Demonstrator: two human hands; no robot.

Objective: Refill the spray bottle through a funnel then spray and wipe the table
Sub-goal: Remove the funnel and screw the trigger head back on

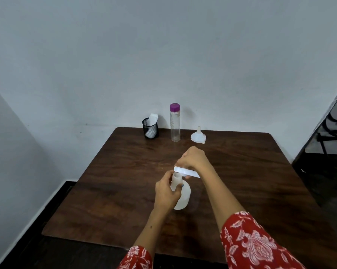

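Spray bottle (181, 193) stands mid-table, left hand (166, 191) wrapped round its neck, right hand (192, 159) gripping the spray head (186, 171) above. Hold the body still and twist the head squarely off. Funnel (198, 135) and water bottle (175, 123) wait at twelve o'clock.

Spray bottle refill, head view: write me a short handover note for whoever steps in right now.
Left hand grips the spray bottle by its neck, upright on the table.
Right hand holds the sprayer head at the bottle's mouth; whether it is fully off cannot be told.
Funnel sits upside down at the back, untouched, beside the capped purple-lidded bottle. Mesh cup holds white cloths.
Left: remove head, funnel, pour, recap, spray, wipe.
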